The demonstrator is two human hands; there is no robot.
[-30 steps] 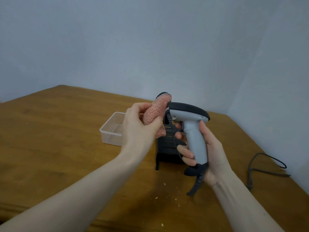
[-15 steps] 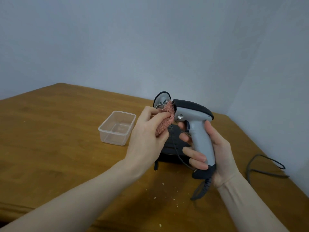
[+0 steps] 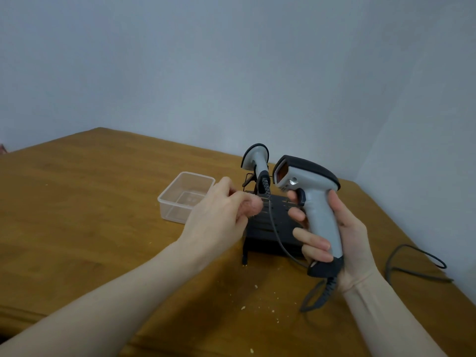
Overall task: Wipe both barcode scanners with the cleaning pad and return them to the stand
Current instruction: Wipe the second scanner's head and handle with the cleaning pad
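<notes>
- Head view: right hand (image 3: 342, 243) grips the grey scanner (image 3: 311, 202) by its handle, upright, window turned left toward the left hand
- Left hand (image 3: 219, 217) clutches the pink pad (image 3: 251, 206), low and left of the scanner, apart from it
- Second scanner (image 3: 256, 163) sits in the black stand (image 3: 270, 225) behind both hands
- Clear tub (image 3: 180, 197) lies left of the stand on the table (image 3: 77, 202); a loose cable (image 3: 412, 261) lies at right
</notes>
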